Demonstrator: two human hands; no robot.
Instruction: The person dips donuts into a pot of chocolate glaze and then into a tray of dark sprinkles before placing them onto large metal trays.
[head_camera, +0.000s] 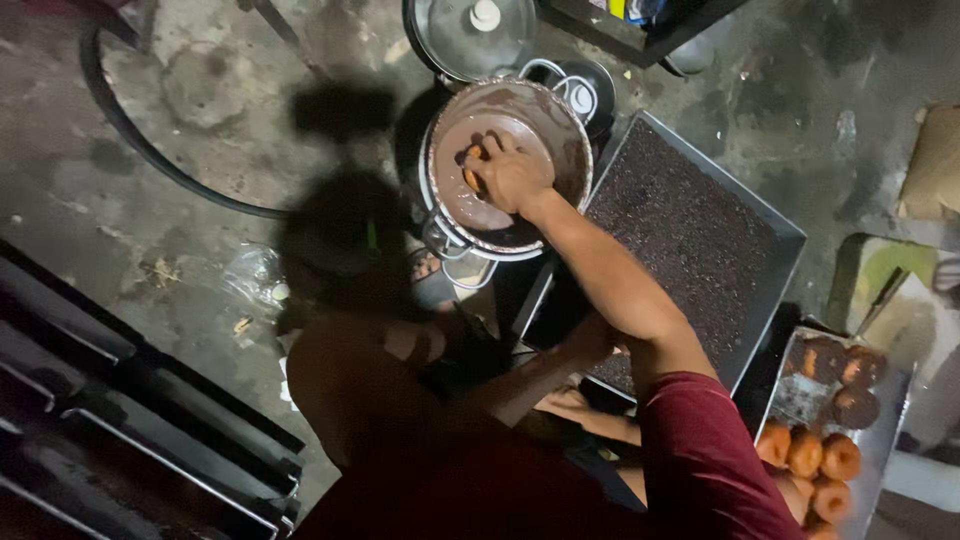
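Only 1 view here, the head camera looking straight down, so that's what we've got. Our right hand is down inside the round metal bowl of brown chocolate glaze, fingers curled together and clamped on a small golden ring doughnut that sits right at the glaze surface, left of the knuckles. The bowl stands on a bigger handled metal pot on the rough concrete floor.

Our left hand is lower down, at the near edge of the grey rectangular tray filled with dark chocolate sprinkles, just right of the bowl. It's in shadow, so we can't tell if those fingers are apart or gripping.

Far right, a shiny metal tray holds 3 chocolate-coated doughnuts at the top and a bunch of plain golden ones below. A lidded steel pot sits above the bowl, and a black hose curves across the floor at left.
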